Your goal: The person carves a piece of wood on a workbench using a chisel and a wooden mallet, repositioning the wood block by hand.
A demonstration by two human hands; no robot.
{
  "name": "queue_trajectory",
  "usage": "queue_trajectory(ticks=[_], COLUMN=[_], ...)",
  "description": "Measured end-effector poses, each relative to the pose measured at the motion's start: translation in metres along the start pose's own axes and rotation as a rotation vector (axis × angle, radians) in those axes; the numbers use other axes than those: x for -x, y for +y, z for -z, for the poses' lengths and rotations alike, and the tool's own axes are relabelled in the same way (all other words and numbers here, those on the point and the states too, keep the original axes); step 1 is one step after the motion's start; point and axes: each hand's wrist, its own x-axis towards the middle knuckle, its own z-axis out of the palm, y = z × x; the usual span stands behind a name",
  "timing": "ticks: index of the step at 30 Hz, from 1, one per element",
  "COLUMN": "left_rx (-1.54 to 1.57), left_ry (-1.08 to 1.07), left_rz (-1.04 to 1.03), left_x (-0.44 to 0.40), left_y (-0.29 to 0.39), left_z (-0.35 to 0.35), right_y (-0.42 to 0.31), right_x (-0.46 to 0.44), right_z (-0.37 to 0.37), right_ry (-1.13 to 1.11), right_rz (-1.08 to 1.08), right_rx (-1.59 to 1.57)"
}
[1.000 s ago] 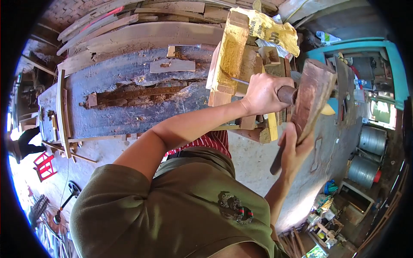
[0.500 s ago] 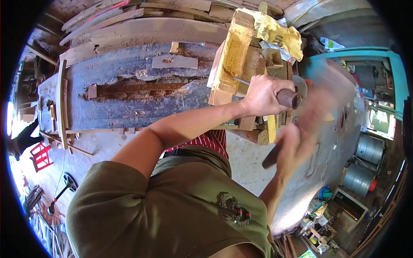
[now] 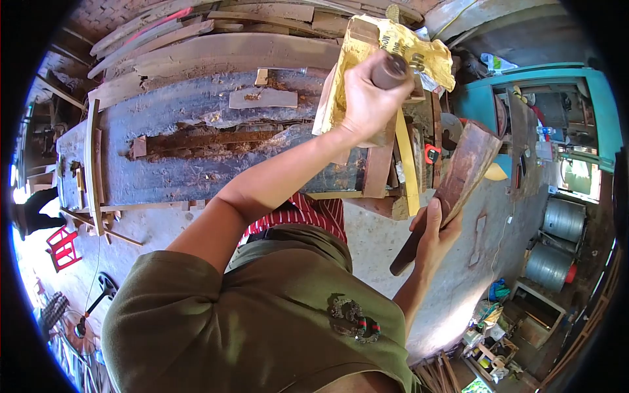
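My left hand (image 3: pixel 370 98) is closed round the brown wooden handle of a chisel (image 3: pixel 391 71), its butt end facing up. The blade is hidden behind the hand. Under it stands a yellowish, hollowed wood block (image 3: pixel 360 40) on the bench. My right hand (image 3: pixel 438 237) grips a wooden mallet (image 3: pixel 470 157) by its dark handle, off to the right of the bench edge. The mallet's thick, worn head points up and right, apart from the chisel. A yellow printed sack (image 3: pixel 432 60) lies against the far side of the block.
The dark, damaged bench top (image 3: pixel 177 98) has a long broken slot. A flat wood piece (image 3: pixel 262 99) lies on it. Near the right end are a red tape measure (image 3: pixel 432 154) and a yellow strip (image 3: pixel 407 170). Boards (image 3: pixel 262 49) are stacked behind; a teal frame (image 3: pixel 524 73) stands right.
My left hand and the chisel have moved up and left over the wood block. The mallet, blurred by motion before, is now sharp and has swung lower, away from the chisel.
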Motion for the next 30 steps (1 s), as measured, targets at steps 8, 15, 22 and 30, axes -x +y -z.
queue_trajectory(ticks=[8, 15, 22, 30], left_rx=[-0.237, -0.350, -0.296, -0.355], left_ry=[-0.373, -0.537, -0.564, -0.444], left_rz=[-0.196, -0.315, -0.331, -0.122], left_x=[0.049, 0.070, 0.078, 0.049], left_y=[-0.005, -0.008, -0.014, -0.005], left_z=[-0.012, -0.016, -0.017, -0.023], right_y=[-0.027, -0.028, -0.020, 0.002], right_x=[-0.002, -0.008, -0.003, 0.000], right_z=[0.003, -0.009, -0.010, 0.009], right_ry=[0.026, -0.010, 0.079, 0.028], right_rz=[0.075, 0.066, 0.249, 0.023], right_rx=[-0.058, 0.089, 0.120, -0.141])
